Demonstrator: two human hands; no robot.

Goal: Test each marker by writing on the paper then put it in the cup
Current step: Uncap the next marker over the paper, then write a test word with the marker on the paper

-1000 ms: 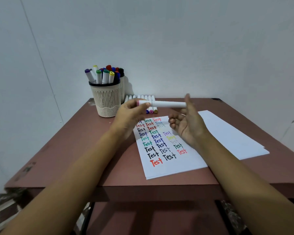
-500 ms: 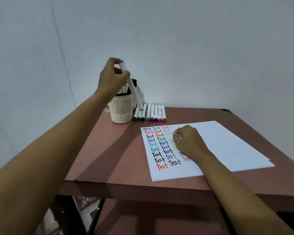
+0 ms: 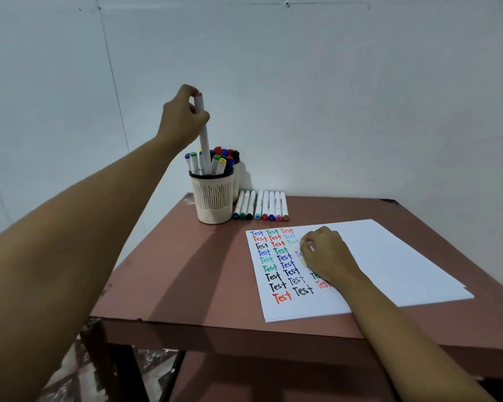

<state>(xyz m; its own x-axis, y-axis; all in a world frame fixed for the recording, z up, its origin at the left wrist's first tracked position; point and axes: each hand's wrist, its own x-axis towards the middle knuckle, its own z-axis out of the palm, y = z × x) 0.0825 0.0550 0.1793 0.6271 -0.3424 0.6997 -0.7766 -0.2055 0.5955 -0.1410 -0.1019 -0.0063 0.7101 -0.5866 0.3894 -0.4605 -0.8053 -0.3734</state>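
Note:
My left hand (image 3: 183, 117) pinches the pink-capped top of a white marker (image 3: 204, 140), held nearly upright with its lower end down among the markers in the cream slotted cup (image 3: 214, 198). The cup holds several capped markers of different colours. My right hand (image 3: 327, 253) rests on the white paper (image 3: 389, 256) with its fingers loosely curled and nothing visible in it. It covers part of the coloured "Test" words written on the sheet's left half.
A row of several white markers (image 3: 262, 206) lies on the brown table (image 3: 186, 271) just right of the cup. A second cup stands half hidden behind the first. The wall is close behind. The table's front edge runs below the paper.
My left hand carried the marker from above the paper up to the cup and turned it upright, lowering its end in. My right hand let go and dropped onto the paper.

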